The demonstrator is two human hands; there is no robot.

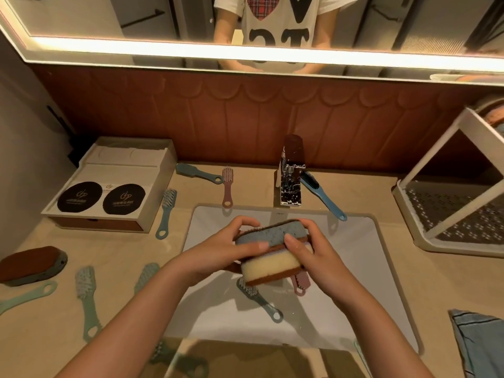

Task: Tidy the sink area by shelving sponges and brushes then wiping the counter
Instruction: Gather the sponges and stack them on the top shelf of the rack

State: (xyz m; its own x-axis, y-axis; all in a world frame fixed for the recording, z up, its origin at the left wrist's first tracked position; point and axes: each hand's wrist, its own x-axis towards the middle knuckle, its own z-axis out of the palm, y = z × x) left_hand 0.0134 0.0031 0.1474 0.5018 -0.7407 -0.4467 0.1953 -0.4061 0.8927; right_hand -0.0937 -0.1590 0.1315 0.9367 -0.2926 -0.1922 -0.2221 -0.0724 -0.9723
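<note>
Our fingers are curled tight round a sponge stack. The left hand grips its left end with the thumb laid along the front edge. The right hand grips its right end, the thumb pressed where the two sponges meet.

The blue sponge lies on top, pitted and porous, and a dark brown layer shows beneath it. Below it the yellow sponge is smoother foam on a brown scouring base. Both are rounded oblongs, held above the sink, a white rectangular basin with softened corners.

In the basin lie a teal brush with a looped handle and a pink brush, partly hidden under the stack. Behind the basin stands a blocky chrome faucet, and a blue brush with black bristles lies just beside it.

The desk is beige and smooth. On its left a mint brush of ribbed plastic lies near a brown-topped sponge. A white rack with a perforated shelf stands on the right. A blue striped cloth lies at the near right corner.
</note>
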